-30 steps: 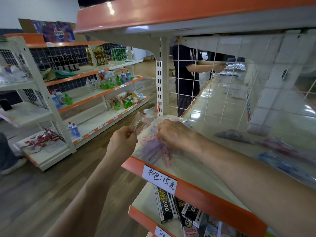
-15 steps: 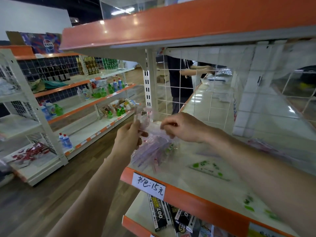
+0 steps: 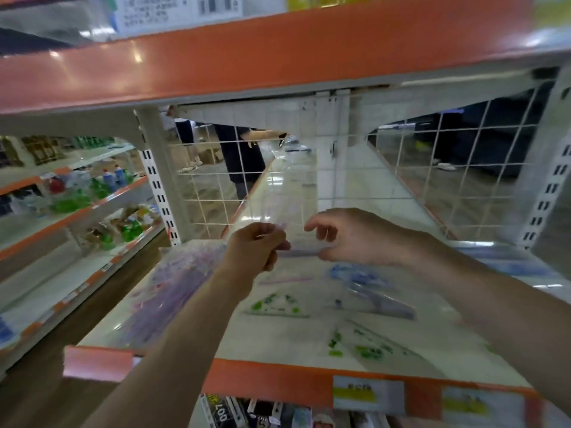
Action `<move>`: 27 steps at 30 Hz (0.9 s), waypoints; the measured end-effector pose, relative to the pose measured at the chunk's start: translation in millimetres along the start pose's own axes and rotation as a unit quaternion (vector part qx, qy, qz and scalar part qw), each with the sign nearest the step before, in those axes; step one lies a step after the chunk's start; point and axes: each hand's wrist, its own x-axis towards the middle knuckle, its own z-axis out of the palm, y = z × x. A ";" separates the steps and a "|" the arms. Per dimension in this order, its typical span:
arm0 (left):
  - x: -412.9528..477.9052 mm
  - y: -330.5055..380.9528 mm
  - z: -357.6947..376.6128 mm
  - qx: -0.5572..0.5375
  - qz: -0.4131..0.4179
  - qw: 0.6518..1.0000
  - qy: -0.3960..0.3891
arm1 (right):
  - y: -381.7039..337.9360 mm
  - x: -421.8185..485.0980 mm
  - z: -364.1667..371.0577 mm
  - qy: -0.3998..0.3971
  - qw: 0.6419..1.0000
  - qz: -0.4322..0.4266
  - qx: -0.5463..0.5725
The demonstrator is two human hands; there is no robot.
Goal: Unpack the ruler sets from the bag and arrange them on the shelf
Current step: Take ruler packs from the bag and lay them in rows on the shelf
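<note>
I hold up a clear ruler set with purple print over the shelf, and my left hand pinches its lower left corner. My right hand is just right of it with fingers loosely curled and apart, its thumb touching the set's purple lower edge. The clear bag of purple ruler sets lies on the shelf's left end. A green triangle set, a blue set and another green set lie flat on the shelf.
The orange shelf above overhangs close to my head. A white wire grid backs the shelf. A person in dark clothes stands beyond it. The orange front lip carries price tags. Boxed goods fill the level below.
The view has swung right and up. The bag now lies on the shelf instead of in my hands. One ruler set is out of it and lifted above the shelf.
</note>
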 end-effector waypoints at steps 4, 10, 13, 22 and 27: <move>-0.3 2.0 41.6 -0.014 -0.031 0.998 -0.046 | 29.6 -28.1 -11.1 0.042 0.996 0.032 -0.073; -4.7 0.1 92.0 0.047 -0.053 0.992 -0.109 | 73.1 -69.1 -31.3 0.022 0.989 0.092 -0.116; -6.8 -0.7 109.9 0.085 -0.043 0.987 -0.128 | 94.5 -87.8 -44.3 0.015 0.983 0.134 -0.122; 4.0 -6.4 151.7 0.180 0.002 0.969 -0.166 | 169.0 -102.3 -64.7 0.024 0.964 0.240 -0.113; 18.5 -17.5 156.6 0.212 0.023 0.966 -0.147 | 199.5 -91.8 -47.1 0.017 0.952 0.281 -0.125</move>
